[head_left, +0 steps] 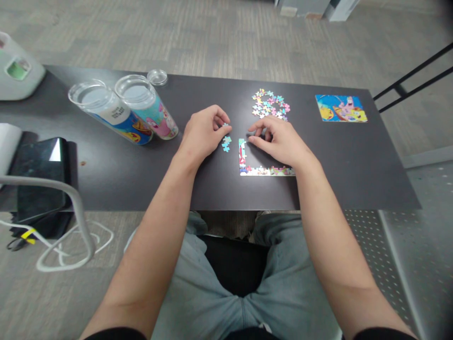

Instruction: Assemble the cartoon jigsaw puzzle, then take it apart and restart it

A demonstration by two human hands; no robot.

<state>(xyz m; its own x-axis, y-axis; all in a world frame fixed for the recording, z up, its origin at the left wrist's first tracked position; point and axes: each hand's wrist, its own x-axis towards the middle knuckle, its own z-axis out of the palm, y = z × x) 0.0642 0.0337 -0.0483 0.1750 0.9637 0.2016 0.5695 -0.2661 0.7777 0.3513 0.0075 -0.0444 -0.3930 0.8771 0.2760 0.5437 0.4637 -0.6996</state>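
Multicoloured, L-shaped jigsaw border lies back from the black rectangular surface's front edge; left hand's grip pinches a light-blue jigsaw piece; right hand's grip is slightly parted, holding nothing visible.

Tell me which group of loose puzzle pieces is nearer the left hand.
The small blue-green cluster, close beside the left hand. The other, a larger multicoloured pile, lies farther away, just beyond the right hand.

even, soft light across my bench
white glare on the black device; top right corner falls dark.
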